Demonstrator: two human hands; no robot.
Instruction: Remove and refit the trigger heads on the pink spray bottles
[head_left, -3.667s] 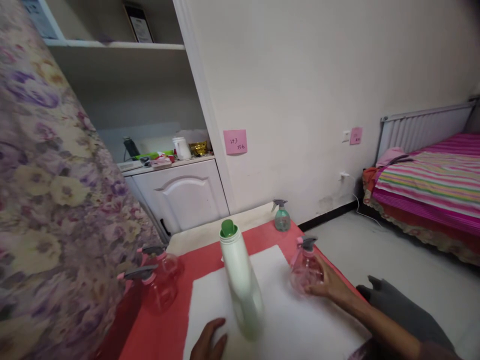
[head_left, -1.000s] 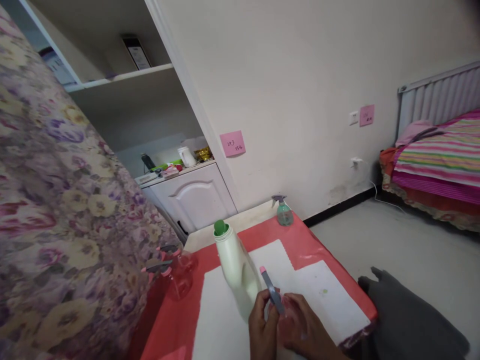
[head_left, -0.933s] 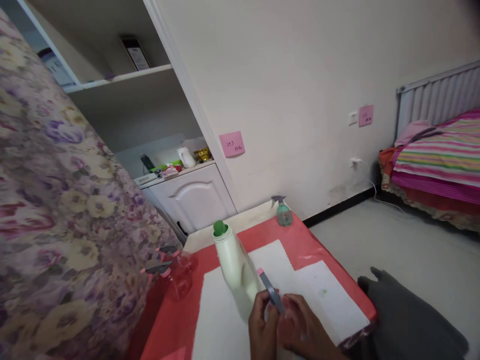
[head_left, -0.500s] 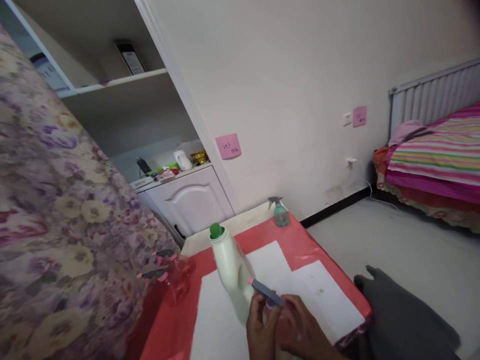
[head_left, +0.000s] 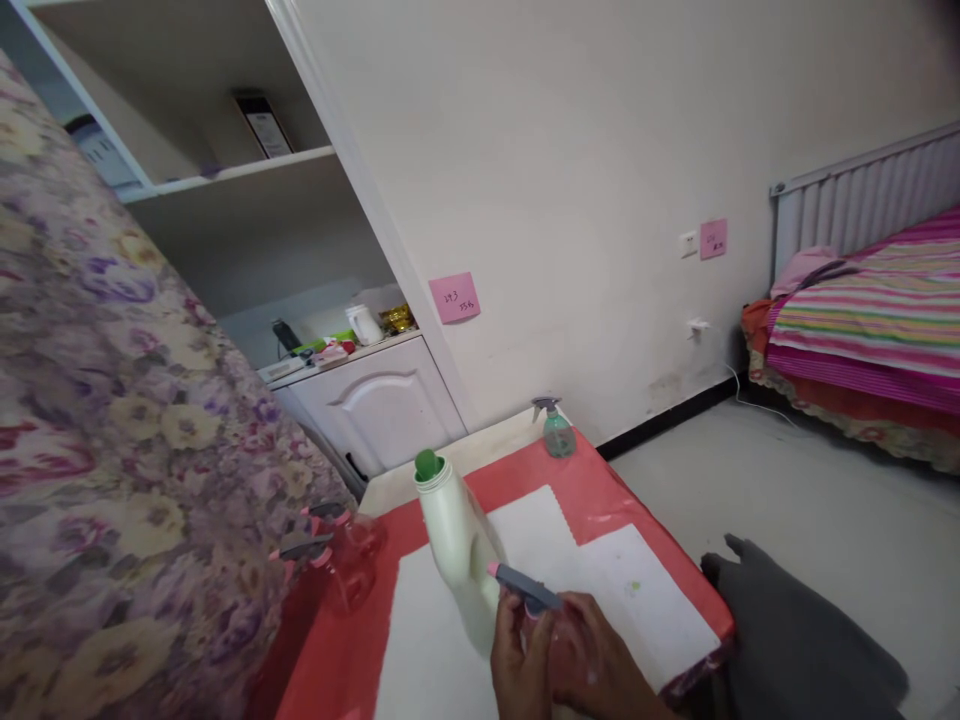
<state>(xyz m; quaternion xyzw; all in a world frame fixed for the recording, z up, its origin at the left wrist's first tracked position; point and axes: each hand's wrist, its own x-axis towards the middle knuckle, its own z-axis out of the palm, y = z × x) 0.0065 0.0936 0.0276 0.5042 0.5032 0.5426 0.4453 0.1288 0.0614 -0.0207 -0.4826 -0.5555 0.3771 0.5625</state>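
Note:
Low in the view, my left hand (head_left: 517,650) is closed with its fingers at the neck of a pink spray bottle, just under the grey trigger head (head_left: 529,586). My right hand (head_left: 607,655) wraps round the clear pink body of that spray bottle (head_left: 568,648). The head's pink nozzle points up and left. Right behind my left hand stands a pale green jug-like bottle (head_left: 454,530) with a green top (head_left: 428,464); whether the hand touches it I cannot tell.
Two pink spray bottles (head_left: 349,580) stand at the table's left side, and a green one (head_left: 559,437) at the far corner. White paper (head_left: 645,590) covers part of the red tabletop (head_left: 517,455). A floral curtain (head_left: 150,450) hangs left; a grey stool (head_left: 810,630) is at right.
The view has shifted slightly. Both hands keep hold of the spray bottle, with little movement.

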